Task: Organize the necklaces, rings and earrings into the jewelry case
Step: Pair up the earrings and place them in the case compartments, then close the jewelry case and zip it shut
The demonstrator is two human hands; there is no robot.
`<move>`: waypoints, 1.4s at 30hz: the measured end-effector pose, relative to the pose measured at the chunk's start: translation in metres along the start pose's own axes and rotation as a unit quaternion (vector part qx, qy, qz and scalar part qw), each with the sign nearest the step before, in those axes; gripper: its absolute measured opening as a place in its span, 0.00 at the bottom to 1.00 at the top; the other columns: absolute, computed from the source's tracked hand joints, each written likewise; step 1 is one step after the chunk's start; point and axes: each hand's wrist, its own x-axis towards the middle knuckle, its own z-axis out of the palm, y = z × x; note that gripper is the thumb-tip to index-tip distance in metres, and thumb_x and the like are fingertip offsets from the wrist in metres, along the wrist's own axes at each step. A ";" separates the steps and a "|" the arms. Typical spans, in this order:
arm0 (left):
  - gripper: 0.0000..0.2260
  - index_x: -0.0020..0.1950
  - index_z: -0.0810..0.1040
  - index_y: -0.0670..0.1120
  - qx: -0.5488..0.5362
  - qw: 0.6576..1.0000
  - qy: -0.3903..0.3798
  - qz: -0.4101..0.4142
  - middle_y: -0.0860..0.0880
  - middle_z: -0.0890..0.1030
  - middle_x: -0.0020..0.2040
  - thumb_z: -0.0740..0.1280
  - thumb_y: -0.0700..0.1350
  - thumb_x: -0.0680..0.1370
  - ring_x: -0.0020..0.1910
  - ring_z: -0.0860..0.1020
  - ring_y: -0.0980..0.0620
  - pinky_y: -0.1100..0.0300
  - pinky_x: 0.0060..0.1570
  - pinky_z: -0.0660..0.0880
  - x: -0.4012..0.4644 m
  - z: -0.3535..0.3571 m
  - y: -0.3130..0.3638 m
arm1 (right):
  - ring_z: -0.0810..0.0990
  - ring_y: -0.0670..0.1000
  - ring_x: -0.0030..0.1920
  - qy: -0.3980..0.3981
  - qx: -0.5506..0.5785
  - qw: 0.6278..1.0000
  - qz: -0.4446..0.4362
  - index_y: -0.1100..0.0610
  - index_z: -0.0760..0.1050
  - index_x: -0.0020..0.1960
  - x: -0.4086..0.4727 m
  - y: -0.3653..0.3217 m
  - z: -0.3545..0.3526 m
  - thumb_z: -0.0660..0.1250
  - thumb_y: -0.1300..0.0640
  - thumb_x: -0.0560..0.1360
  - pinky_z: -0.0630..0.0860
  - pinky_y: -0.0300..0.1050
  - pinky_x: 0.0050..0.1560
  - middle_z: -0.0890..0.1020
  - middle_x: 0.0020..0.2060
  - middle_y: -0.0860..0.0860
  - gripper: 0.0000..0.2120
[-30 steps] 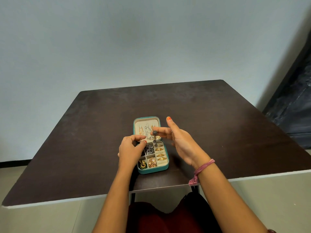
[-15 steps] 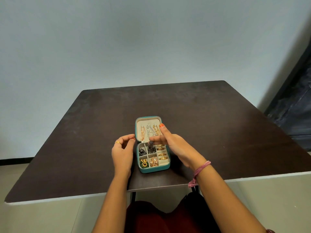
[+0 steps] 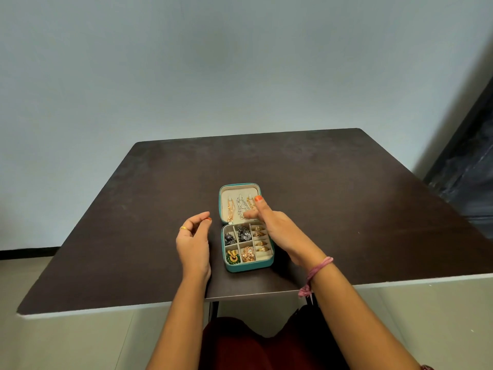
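A small teal jewelry case (image 3: 249, 266) lies open on the dark table (image 3: 346, 209). Its lid (image 3: 223, 193) lies flat behind the base and holds gold and silver necklaces (image 3: 237, 209). The compartments hold dark earrings (image 3: 244, 233), gold rings (image 3: 260, 233), a green and gold piece (image 3: 232, 257) and a rose-gold piece (image 3: 248, 253). My left hand (image 3: 193, 243) hovers just left of the case, fingers loosely curled, holding nothing. My right hand (image 3: 280, 231) reaches over the case's right side, fingers extended toward the necklaces in the lid, holding nothing I can see.
The table's near edge (image 3: 160, 307) has a white rim. A pale wall rises behind the table. A dark panel (image 3: 469, 161) stands at the right. My lap in dark red cloth (image 3: 240, 343) shows below the table edge.
The dark earring my right hand held a second ago now lies in the case. My left hand has drawn away to the left, and my right hand's fingers have moved up over the lid.
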 end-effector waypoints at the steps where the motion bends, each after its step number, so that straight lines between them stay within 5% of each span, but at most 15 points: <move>1: 0.08 0.46 0.81 0.51 0.001 1.000 0.000 0.001 0.52 0.82 0.48 0.67 0.38 0.76 0.48 0.78 0.56 0.63 0.48 0.73 0.000 0.000 0.000 | 0.76 0.33 0.45 0.016 0.025 0.999 -0.010 0.51 0.78 0.61 0.001 0.000 -0.002 0.48 0.35 0.78 0.71 0.28 0.42 0.79 0.57 0.44 0.29; 3: 0.09 0.47 0.81 0.51 0.001 1.000 -0.003 0.000 0.51 0.82 0.49 0.67 0.37 0.76 0.50 0.79 0.54 0.61 0.50 0.74 -0.001 0.000 0.000 | 0.77 0.29 0.41 0.054 0.073 0.995 -0.037 0.53 0.78 0.61 0.003 0.002 -0.007 0.49 0.40 0.80 0.70 0.21 0.39 0.79 0.52 0.42 0.25; 4: 0.09 0.48 0.81 0.51 -0.002 1.000 -0.007 -0.002 0.51 0.82 0.50 0.67 0.37 0.76 0.51 0.79 0.54 0.61 0.52 0.75 -0.001 0.001 0.001 | 0.77 0.31 0.45 0.081 0.090 0.991 -0.052 0.52 0.79 0.59 0.005 0.003 -0.010 0.50 0.41 0.81 0.71 0.24 0.48 0.79 0.52 0.42 0.24; 6: 0.10 0.54 0.80 0.48 -0.027 0.999 -0.017 -0.014 0.51 0.82 0.52 0.65 0.36 0.77 0.53 0.79 0.56 0.63 0.55 0.74 0.000 0.002 0.002 | 0.76 0.40 0.56 0.143 0.120 0.980 -0.070 0.49 0.80 0.55 0.007 0.004 -0.015 0.51 0.42 0.81 0.70 0.40 0.62 0.81 0.56 0.43 0.21; 10: 0.14 0.66 0.74 0.42 -0.099 0.993 -0.030 -0.051 0.49 0.79 0.58 0.60 0.35 0.80 0.60 0.77 0.56 0.64 0.59 0.73 0.001 0.004 0.004 | 0.78 0.46 0.58 0.213 0.195 0.953 -0.090 0.49 0.79 0.54 0.012 0.010 -0.021 0.53 0.46 0.82 0.72 0.41 0.50 0.82 0.56 0.46 0.17; 12: 0.15 0.67 0.72 0.41 -0.130 0.988 -0.034 -0.071 0.47 0.77 0.63 0.59 0.37 0.81 0.64 0.74 0.53 0.60 0.65 0.70 -0.003 0.008 0.005 | 0.78 0.45 0.59 0.223 0.226 0.944 -0.091 0.49 0.78 0.56 0.017 0.016 -0.021 0.53 0.46 0.82 0.73 0.41 0.52 0.81 0.58 0.48 0.16; 20: 0.18 0.70 0.69 0.37 -0.151 0.980 -0.049 -0.122 0.41 0.75 0.66 0.57 0.44 0.82 0.66 0.74 0.48 0.54 0.67 0.69 -0.006 0.029 0.007 | 0.67 0.47 0.70 0.157 0.239 0.957 -0.040 0.56 0.62 0.74 0.024 0.033 0.001 0.50 0.40 0.80 0.63 0.42 0.69 0.68 0.72 0.50 0.29; 22: 0.18 0.69 0.69 0.37 -0.151 0.979 -0.049 -0.127 0.43 0.76 0.65 0.56 0.44 0.82 0.65 0.74 0.49 0.54 0.67 0.69 -0.006 0.034 0.007 | 0.70 0.44 0.68 0.133 0.231 0.963 -0.034 0.54 0.65 0.72 0.025 0.035 0.002 0.50 0.39 0.80 0.65 0.37 0.66 0.72 0.69 0.47 0.28; 24: 0.17 0.68 0.70 0.37 -0.154 0.978 -0.053 -0.130 0.44 0.77 0.62 0.55 0.44 0.82 0.62 0.76 0.50 0.57 0.63 0.72 -0.007 0.040 0.007 | 0.79 0.35 0.51 0.111 0.235 0.965 -0.036 0.49 0.73 0.60 0.029 0.037 0.000 0.49 0.42 0.81 0.73 0.27 0.51 0.82 0.51 0.39 0.19; 26: 0.13 0.61 0.75 0.40 -0.156 0.978 -0.062 -0.125 0.49 0.81 0.55 0.55 0.43 0.82 0.55 0.79 0.55 0.63 0.53 0.76 -0.007 0.046 0.007 | 0.82 0.36 0.42 0.106 0.234 0.966 -0.030 0.48 0.75 0.51 0.033 0.037 0.001 0.49 0.40 0.80 0.76 0.29 0.40 0.84 0.40 0.40 0.20; 30: 0.11 0.47 0.77 0.45 -0.159 0.977 -0.076 -0.118 0.54 0.84 0.39 0.56 0.42 0.82 0.40 0.82 0.61 0.69 0.37 0.77 -0.006 0.059 0.007 | 0.84 0.47 0.49 0.102 0.235 0.967 -0.019 0.55 0.76 0.60 0.040 0.037 0.000 0.49 0.33 0.77 0.80 0.41 0.45 0.84 0.51 0.52 0.30; 34: 0.10 0.48 0.79 0.43 -0.176 0.974 -0.080 -0.120 0.51 0.85 0.41 0.57 0.41 0.81 0.43 0.83 0.59 0.68 0.40 0.78 0.000 0.068 0.007 | 0.80 0.41 0.53 0.108 0.279 0.953 -0.035 0.54 0.70 0.68 0.047 0.040 -0.013 0.47 0.36 0.78 0.76 0.34 0.48 0.79 0.59 0.47 0.30; 37: 0.10 0.52 0.79 0.41 -0.186 0.971 -0.083 -0.124 0.48 0.85 0.45 0.58 0.40 0.81 0.47 0.83 0.55 0.65 0.44 0.79 0.006 0.071 0.004 | 0.74 0.46 0.63 0.112 0.332 0.936 -0.037 0.59 0.63 0.73 0.051 0.043 -0.019 0.46 0.35 0.78 0.72 0.40 0.62 0.73 0.68 0.53 0.35; 42: 0.14 0.60 0.78 0.37 -0.194 0.969 -0.093 -0.126 0.43 0.83 0.55 0.58 0.41 0.81 0.57 0.81 0.49 0.55 0.60 0.74 0.010 0.071 0.000 | 0.75 0.50 0.65 0.105 0.423 0.899 -0.040 0.59 0.68 0.71 0.053 0.046 -0.023 0.46 0.32 0.76 0.67 0.51 0.70 0.78 0.64 0.55 0.38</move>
